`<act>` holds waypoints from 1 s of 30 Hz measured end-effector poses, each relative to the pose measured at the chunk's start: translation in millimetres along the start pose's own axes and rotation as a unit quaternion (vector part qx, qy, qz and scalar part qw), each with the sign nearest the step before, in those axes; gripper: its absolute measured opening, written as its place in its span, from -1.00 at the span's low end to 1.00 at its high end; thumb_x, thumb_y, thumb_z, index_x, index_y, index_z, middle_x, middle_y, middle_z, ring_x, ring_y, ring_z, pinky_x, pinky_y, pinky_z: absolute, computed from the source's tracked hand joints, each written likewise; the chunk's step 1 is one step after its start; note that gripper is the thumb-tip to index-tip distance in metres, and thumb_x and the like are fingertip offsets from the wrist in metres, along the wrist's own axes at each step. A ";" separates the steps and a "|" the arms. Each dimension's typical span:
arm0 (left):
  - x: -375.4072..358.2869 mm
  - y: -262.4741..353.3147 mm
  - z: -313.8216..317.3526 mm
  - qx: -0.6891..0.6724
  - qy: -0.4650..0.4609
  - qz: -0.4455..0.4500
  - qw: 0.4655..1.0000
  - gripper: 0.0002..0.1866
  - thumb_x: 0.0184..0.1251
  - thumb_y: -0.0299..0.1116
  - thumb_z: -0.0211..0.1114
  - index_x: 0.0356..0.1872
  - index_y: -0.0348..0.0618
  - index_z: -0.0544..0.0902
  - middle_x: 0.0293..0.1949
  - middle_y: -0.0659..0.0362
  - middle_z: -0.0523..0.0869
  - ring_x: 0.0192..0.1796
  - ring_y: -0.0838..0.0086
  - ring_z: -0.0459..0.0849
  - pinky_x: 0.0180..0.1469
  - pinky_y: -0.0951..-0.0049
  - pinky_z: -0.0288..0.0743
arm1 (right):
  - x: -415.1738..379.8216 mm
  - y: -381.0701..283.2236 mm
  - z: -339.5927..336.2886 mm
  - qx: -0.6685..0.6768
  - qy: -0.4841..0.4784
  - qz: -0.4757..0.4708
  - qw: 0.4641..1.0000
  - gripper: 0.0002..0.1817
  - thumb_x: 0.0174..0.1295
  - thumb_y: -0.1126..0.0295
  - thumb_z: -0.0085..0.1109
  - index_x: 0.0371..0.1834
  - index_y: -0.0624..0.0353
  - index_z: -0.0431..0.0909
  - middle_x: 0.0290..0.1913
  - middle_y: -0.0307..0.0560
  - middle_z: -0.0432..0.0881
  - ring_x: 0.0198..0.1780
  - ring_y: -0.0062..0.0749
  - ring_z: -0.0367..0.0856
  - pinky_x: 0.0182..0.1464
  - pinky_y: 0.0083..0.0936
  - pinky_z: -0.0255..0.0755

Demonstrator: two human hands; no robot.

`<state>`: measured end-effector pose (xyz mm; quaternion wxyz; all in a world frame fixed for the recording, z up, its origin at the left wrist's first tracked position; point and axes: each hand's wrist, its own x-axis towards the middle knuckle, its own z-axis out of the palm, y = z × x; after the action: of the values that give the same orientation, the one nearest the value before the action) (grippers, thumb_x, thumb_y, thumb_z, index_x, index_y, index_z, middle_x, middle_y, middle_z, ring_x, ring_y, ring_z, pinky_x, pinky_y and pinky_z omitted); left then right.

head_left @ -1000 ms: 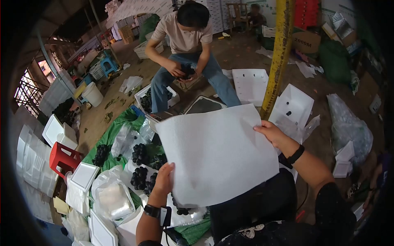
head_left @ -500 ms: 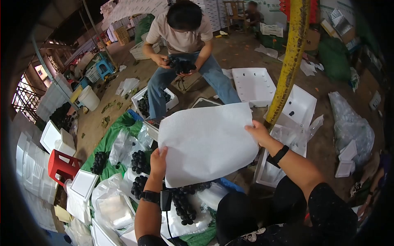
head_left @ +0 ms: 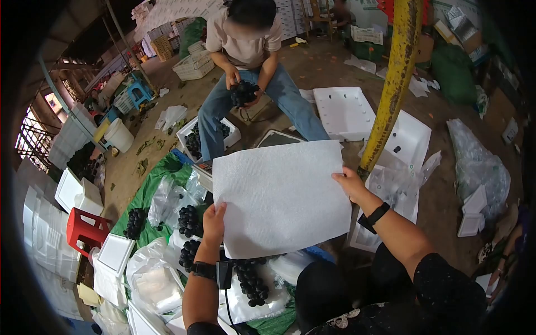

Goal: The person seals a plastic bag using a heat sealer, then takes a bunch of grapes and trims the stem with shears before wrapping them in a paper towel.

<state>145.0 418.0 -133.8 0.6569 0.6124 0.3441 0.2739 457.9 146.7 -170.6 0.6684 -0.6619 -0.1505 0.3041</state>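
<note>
A white textured sheet [head_left: 282,198], paper or thin foam, is stretched in front of me. My left hand [head_left: 214,223] pinches its left edge, and my right hand [head_left: 350,184] grips the right edge near the upper corner. Beneath its lower edge, a bunch of dark grapes [head_left: 252,285] lies on white plastic, partly hidden. More dark grape bunches [head_left: 190,221] rest left of my left hand. Opposite me, a seated person holds a dark grape bunch [head_left: 244,94] in both hands.
A yellow post [head_left: 391,84] rises just beyond my right hand. White foam boxes [head_left: 345,111] stand around it, one holding plastic bags [head_left: 393,187]. At left are a green tarp [head_left: 162,173], a red stool [head_left: 86,229] and foam lids [head_left: 114,252]. A foam box of grapes [head_left: 231,134] sits beside the person.
The sheet has been pulled flatter and hangs more squarely between my hands, which stay almost in place. Opposite, the person's grape bunch now hangs more upright, with one hand above it.
</note>
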 end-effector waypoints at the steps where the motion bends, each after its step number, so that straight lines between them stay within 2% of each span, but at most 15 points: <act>1: 0.4 -1.3 0.4 -0.002 0.000 -0.002 1.000 -0.79 0.46 -0.34 0.15 -0.22 -0.30 0.62 -0.41 0.24 0.67 -0.46 0.61 0.60 -0.39 0.59 0.49 | 0.8 1.7 -1.0 0.006 -0.006 0.001 1.000 -0.65 0.32 0.41 0.14 0.11 0.37 0.49 -0.05 -0.02 0.63 -0.09 -0.41 0.59 -0.02 -0.50 0.49; 6: 1.9 -6.2 1.6 -0.010 -0.004 0.004 1.000 -0.79 0.46 -0.34 0.15 -0.22 -0.30 0.62 -0.40 0.23 0.68 -0.44 0.61 0.62 -0.37 0.59 0.50 | 1.1 2.3 -3.4 0.029 -0.014 0.010 0.999 -0.64 0.31 0.41 0.16 0.11 0.36 0.48 -0.05 -0.02 0.63 -0.09 -0.39 0.61 -0.01 -0.45 0.51; 9: 3.5 -6.5 0.3 0.000 -0.008 0.004 1.000 -0.79 0.46 -0.34 0.15 -0.21 -0.31 0.62 -0.39 0.22 0.68 -0.42 0.60 0.62 -0.35 0.58 0.51 | -3.5 -7.6 -2.1 0.107 -0.016 0.055 0.993 -0.63 0.30 0.40 0.19 0.11 0.34 0.46 -0.05 -0.02 0.62 -0.08 -0.36 0.62 -0.01 -0.38 0.55; 12: 4.8 -0.3 3.3 0.012 -0.015 0.000 1.000 -0.79 0.47 -0.33 0.14 -0.17 -0.29 0.60 -0.37 0.24 0.67 -0.40 0.61 0.62 -0.34 0.58 0.51 | 5.5 -2.6 -11.1 0.121 -0.051 0.176 0.976 -0.61 0.28 0.39 0.23 0.11 0.33 0.45 -0.05 -0.02 0.62 -0.08 -0.32 0.64 -0.02 -0.31 0.58; 19: 9.2 5.1 12.0 0.014 -0.018 -0.002 1.000 -0.75 0.48 -0.35 0.11 -0.12 -0.38 0.60 -0.31 0.16 0.70 -0.34 0.54 0.66 -0.25 0.54 0.55 | 15.3 15.1 -16.0 0.139 -0.056 0.135 0.979 -0.61 0.27 0.40 0.25 0.11 0.32 0.46 -0.04 -0.01 0.62 -0.07 -0.30 0.65 -0.03 -0.31 0.59; 24: 12.0 -0.4 11.3 0.000 -0.027 -0.014 1.000 -0.78 0.48 -0.34 0.10 -0.10 -0.30 0.58 -0.32 0.21 0.68 -0.35 0.56 0.64 -0.26 0.55 0.54 | 19.0 21.0 -17.4 0.127 -0.059 0.122 0.983 -0.63 0.28 0.39 0.22 0.10 0.34 0.47 -0.03 -0.03 0.62 -0.08 -0.32 0.64 -0.05 -0.35 0.57; 27: 14.0 -2.6 9.9 -0.002 -0.023 -0.022 0.999 -0.79 0.48 -0.34 0.10 -0.10 -0.29 0.58 -0.31 0.21 0.69 -0.34 0.55 0.65 -0.26 0.54 0.55 | 24.4 23.6 -17.8 0.023 -0.036 0.085 0.995 -0.64 0.30 0.38 0.19 0.09 0.34 0.49 -0.03 -0.04 0.63 -0.09 -0.34 0.63 -0.07 -0.40 0.56; 30: 13.8 0.1 11.3 -0.003 -0.018 -0.031 0.999 -0.79 0.48 -0.34 0.10 -0.11 -0.29 0.59 -0.31 0.20 0.69 -0.34 0.55 0.66 -0.25 0.54 0.56 | 20.7 23.2 -16.8 0.047 -0.055 0.089 0.993 -0.65 0.30 0.36 0.18 0.08 0.34 0.50 -0.03 -0.04 0.63 -0.09 -0.36 0.62 -0.06 -0.42 0.54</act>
<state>162.4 421.8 -135.1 0.6727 0.6044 0.3506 0.2433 479.1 144.5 -198.8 0.6601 -0.6226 -0.1128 0.4048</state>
